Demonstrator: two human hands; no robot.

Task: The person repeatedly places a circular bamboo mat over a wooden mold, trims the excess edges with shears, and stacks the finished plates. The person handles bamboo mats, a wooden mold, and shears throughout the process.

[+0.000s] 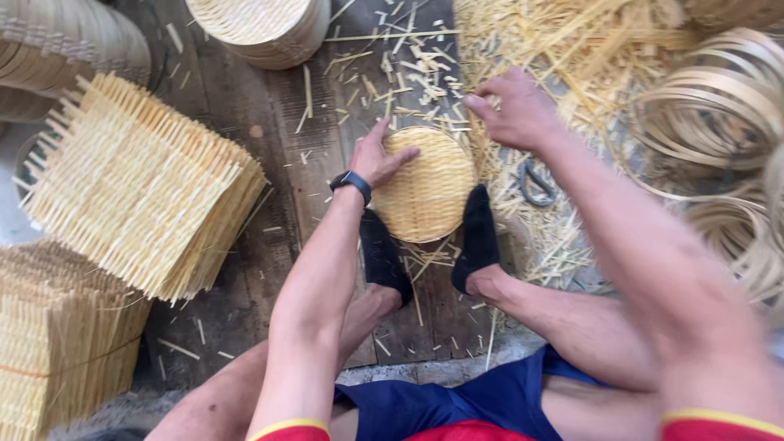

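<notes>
A round woven bamboo disc (426, 186) lies on the wooden floor between my two black-socked feet. My left hand (379, 153), with a dark watch on the wrist, rests on the disc's left rim, fingers spread over the weave. My right hand (516, 108) hovers just past the disc's upper right edge, fingers curled over the scattered bamboo trimmings (425, 65); whether it grips any strip is hidden. The right forearm is blurred.
Stacks of square woven bamboo mats (143, 184) stand at the left. A pile of round woven discs (261, 28) sits at the top. Coiled bamboo hoops (719, 106) lie at the right. Dark scissors (535, 181) rest among the offcuts beside my right foot.
</notes>
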